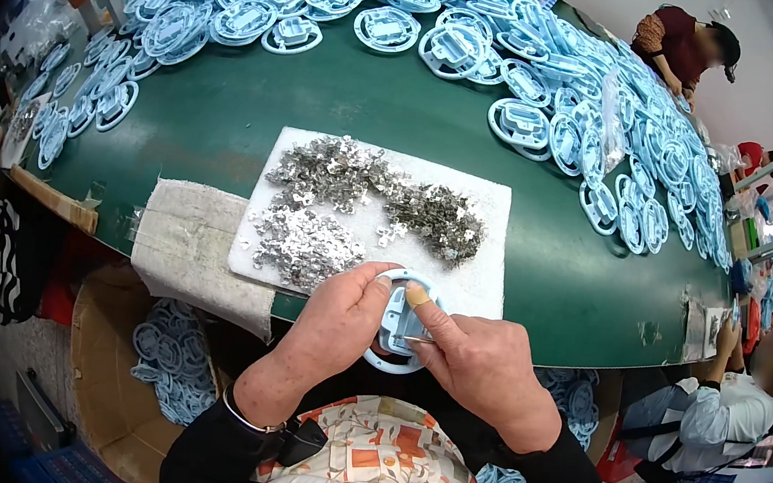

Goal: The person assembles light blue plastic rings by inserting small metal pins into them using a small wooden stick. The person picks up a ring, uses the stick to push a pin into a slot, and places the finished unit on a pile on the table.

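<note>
You have one light-blue round plastic part [400, 325] pinched between both hands just off the near edge of the green table [227, 125], at about 6 o'clock from the white pad [473, 243]. Your left hand [338, 318] grips its rim from the 9 o'clock side, thumb and fingers closed on it; your right hand [478, 364] closes on it from 3 o'clock, its bandaged thumb pressing down on the raised middle. A small metal piece seems to sit under that thumb, though it is too small to be sure. This looks like the fitting step: a clip being seated into the part. The next move calls for a steady hold on the rim and a firm, square press. The loose metal clips [352, 204] lie heaped on the pad at 12 o'clock from your hands. Beyond them, at 12 to 2 o'clock, more blue parts [558, 99] cover the far table.
</note>
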`<state>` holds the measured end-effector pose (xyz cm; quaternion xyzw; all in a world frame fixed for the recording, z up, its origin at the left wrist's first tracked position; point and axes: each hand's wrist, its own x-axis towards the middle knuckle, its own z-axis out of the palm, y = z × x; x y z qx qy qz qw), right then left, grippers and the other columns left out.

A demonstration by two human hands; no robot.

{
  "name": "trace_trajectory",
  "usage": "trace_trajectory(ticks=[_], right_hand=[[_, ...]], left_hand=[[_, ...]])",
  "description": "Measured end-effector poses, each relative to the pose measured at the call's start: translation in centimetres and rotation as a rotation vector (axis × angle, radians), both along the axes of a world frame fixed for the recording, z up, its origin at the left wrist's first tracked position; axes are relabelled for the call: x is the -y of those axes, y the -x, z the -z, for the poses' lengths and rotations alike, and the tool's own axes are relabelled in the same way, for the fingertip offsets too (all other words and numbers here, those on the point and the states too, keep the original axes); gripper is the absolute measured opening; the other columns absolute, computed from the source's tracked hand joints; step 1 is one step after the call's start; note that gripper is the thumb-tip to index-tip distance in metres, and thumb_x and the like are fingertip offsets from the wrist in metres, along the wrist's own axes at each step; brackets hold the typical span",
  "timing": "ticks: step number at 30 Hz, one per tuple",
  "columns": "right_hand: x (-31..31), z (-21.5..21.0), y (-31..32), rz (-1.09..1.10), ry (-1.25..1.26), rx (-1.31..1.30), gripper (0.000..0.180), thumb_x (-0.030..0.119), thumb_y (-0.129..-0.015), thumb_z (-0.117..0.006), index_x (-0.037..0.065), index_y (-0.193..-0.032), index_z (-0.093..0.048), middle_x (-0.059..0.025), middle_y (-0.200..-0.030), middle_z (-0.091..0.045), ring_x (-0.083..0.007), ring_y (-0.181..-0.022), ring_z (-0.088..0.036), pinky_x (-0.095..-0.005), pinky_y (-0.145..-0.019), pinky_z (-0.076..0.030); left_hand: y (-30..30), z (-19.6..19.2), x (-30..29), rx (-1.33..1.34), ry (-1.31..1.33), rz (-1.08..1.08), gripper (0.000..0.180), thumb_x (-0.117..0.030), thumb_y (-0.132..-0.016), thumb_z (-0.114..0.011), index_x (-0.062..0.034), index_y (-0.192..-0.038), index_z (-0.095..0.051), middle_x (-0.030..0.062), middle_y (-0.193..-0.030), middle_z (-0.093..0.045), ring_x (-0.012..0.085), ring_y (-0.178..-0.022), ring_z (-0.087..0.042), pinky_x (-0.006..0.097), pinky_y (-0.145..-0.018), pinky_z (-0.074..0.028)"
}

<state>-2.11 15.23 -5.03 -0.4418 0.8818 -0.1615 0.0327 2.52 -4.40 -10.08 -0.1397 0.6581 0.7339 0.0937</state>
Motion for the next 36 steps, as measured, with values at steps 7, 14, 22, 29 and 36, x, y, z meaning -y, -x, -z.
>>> trace_trajectory(ticks=[7, 14, 22, 29, 36], right_hand=[[-1.0, 0.1, 0.5, 0.089, 0.084, -0.088, 0.036, 0.011, -0.088, -0.07, 0.02, -0.122, -0.068, -0.0035, -0.069, -0.059, -0.0246, -0.058, -0.064, -0.0378, -0.05, -0.05], [-0.5, -0.2, 0.2, 0.043, -0.045, -0.252, 0.044, 0.007, -0.076, -0.071, 0.018, -0.119, -0.07, -0.0002, -0.066, -0.055, -0.018, -0.058, -0.063, -0.0346, -0.049, -0.048], [-0.3, -0.8, 0.8, 0.029, -0.046, -0.19, 0.041, 0.007, -0.079, -0.068, 0.016, -0.119, -0.069, -0.0017, -0.065, -0.059, -0.0212, -0.059, -0.065, -0.0363, -0.05, -0.049], [1.0, -3.0, 1.3, 0.064, -0.193, 0.011, 0.019, 0.006, -0.084, -0.063, 0.009, -0.103, -0.066, -0.0115, -0.068, -0.067, -0.0317, -0.06, -0.069, -0.0432, -0.052, -0.052], [3.3, -5.8, 3.7, -0.028, -0.386, 0.145, 0.013, 0.003, -0.08, -0.063, 0.003, -0.092, -0.067, -0.018, -0.071, -0.068, -0.0373, -0.072, -0.071, -0.0473, -0.063, -0.056]], left_hand=[[-0.1, 0.6, -0.1, -0.039, 0.069, -0.014, 0.037, -0.017, -0.107, -0.045, 0.0071, -0.132, -0.057, 0.0065, -0.096, -0.07, 0.0077, -0.074, -0.065, 0.023, -0.063, -0.056], [-0.2, 0.3, 0.0, -0.031, 0.073, -0.01, 0.037, -0.017, -0.107, -0.045, 0.0076, -0.131, -0.057, 0.0061, -0.094, -0.07, 0.0073, -0.073, -0.065, 0.023, -0.06, -0.056], [-0.3, -1.0, 0.1, -0.04, 0.085, 0.063, 0.045, -0.016, -0.099, -0.059, 0.0072, -0.136, -0.053, 0.0083, -0.104, -0.071, 0.0101, -0.083, -0.068, 0.025, -0.068, -0.058], [-0.5, -1.6, 0.8, -0.092, 0.152, 0.118, 0.051, -0.016, -0.094, -0.066, 0.0064, -0.137, -0.051, 0.0148, -0.113, -0.069, 0.0166, -0.1, -0.066, 0.032, -0.087, -0.054], [-0.4, -0.9, 0.8, -0.125, 0.183, 0.14, 0.047, -0.015, -0.095, -0.061, 0.0073, -0.135, -0.049, 0.0215, -0.102, -0.071, 0.0257, -0.094, -0.072, 0.039, -0.083, -0.055]])
